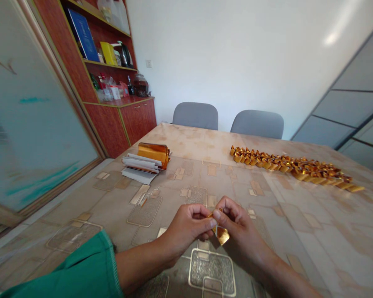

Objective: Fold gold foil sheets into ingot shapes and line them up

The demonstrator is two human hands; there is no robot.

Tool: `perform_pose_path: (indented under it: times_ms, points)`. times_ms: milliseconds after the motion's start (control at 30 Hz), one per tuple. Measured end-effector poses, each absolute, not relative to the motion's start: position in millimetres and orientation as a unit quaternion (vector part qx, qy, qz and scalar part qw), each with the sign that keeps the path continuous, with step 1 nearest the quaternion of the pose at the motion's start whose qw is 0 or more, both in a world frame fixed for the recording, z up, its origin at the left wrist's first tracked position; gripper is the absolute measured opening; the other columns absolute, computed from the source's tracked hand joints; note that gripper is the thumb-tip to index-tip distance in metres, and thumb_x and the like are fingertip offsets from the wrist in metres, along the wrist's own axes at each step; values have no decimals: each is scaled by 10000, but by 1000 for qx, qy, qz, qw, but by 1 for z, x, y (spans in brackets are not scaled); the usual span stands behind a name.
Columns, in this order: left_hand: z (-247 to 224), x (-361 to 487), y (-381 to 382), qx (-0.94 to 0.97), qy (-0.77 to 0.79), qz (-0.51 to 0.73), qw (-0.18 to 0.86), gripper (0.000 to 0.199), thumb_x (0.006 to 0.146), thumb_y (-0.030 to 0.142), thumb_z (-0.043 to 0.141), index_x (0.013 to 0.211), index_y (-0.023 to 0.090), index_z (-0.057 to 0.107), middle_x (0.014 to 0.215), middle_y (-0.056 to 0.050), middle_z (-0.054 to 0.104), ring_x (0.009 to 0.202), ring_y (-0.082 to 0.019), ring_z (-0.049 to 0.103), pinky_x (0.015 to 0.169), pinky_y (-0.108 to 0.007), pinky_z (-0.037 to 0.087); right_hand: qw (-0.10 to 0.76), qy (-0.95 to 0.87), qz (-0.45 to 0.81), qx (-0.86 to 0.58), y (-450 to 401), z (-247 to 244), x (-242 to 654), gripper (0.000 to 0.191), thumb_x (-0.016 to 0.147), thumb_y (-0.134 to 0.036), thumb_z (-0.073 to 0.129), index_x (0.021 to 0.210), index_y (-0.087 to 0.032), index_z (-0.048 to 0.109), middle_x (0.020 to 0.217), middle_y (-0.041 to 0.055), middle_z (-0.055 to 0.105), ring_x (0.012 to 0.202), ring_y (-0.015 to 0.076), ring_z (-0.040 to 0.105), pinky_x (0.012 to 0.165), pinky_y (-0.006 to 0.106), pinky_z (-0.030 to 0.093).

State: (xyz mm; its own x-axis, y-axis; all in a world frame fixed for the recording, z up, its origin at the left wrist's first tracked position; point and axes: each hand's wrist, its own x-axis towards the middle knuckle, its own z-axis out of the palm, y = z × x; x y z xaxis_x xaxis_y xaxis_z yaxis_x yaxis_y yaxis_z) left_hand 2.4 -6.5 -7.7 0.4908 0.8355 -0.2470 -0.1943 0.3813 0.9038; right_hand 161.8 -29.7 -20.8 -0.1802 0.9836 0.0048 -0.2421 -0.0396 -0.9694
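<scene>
Between my two hands is a small piece of folded gold foil paper (222, 235), its shiny lower end hanging below the fingers. My left hand (191, 223) pinches it from the left with thumb and forefinger. From the right, my right hand (233, 217) grips the same piece, the thumb pressed on its top. Part of the paper is hidden behind the fingers. Farther off to the left lies a stack of gold and white foil sheets (153, 153), curled and partly fanned. At the right, several folded gold foil pieces (273, 161) stand in long rows.
A patterned cover lies over the table (180, 190). Two grey chairs (195, 115) stand at its far side by the white wall. To the left are a red-brown cabinet (136, 118) with shelves of household items and a frosted glass door (34, 107).
</scene>
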Motion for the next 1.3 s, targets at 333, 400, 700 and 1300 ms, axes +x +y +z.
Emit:
perform_pose_path:
  times_ms: [333,400,700,1300]
  points:
    - [-8,5,-8,386,367,363,765,319,660,309,846,801,117,633,670,-20,672,607,-96,596,610,-210,448,509,-457,601,-412,-26,-13,166,359,849,-518,682,759,-203,536,641,-32,530,573,119,474,550,258,356]
    - [-7,4,-6,375,379,392,750,303,642,284,843,758,133,607,642,4,652,584,-88,576,587,-203,435,491,-469,616,-399,-27,-10,165,344,850,-520,677,804,-198,562,707,-9,565,649,140,505,606,277,375]
    - [-6,1,-1,374,394,427,723,271,634,237,824,750,129,604,668,10,650,584,-68,556,582,-185,430,481,-489,608,-400,-26,-28,168,311,805,-429,752,740,-196,557,717,-4,568,652,135,451,600,272,336]
    - [-6,2,1,442,389,421,690,259,691,276,767,814,130,593,662,13,619,569,-85,535,562,-203,422,452,-532,604,-386,-24,-18,173,307,819,-447,743,769,-178,605,720,12,614,659,142,508,613,281,355]
